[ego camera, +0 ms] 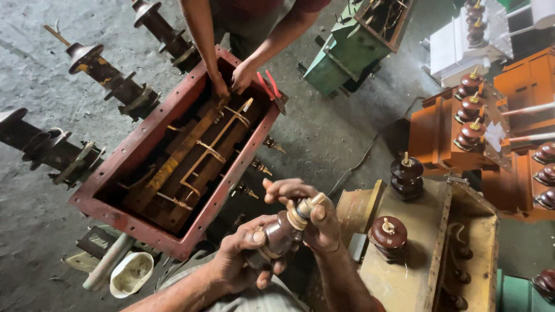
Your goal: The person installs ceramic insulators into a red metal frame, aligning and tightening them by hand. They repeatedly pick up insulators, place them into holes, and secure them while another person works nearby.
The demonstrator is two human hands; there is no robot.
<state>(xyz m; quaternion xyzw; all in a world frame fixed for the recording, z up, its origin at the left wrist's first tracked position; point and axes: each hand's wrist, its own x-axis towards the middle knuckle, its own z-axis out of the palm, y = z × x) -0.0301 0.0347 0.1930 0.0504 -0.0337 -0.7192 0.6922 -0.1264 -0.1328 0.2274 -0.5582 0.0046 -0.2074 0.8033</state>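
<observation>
Brown porcelain bushing point(280, 233), held between both hands just above the lap.
Long axis tilted up to the right: left hand point(240, 260) wrapped round lower body, right hand point(309, 216) fingers pinching pale top cap; beyond, co-worker's hands point(228, 81) inside red tank point(144, 144).

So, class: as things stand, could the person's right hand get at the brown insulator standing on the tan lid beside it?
Probably yes. The right hand is beside the brown insulator with nothing between them, but both hands are holding a bushing, so the right would have to let go first.
</observation>
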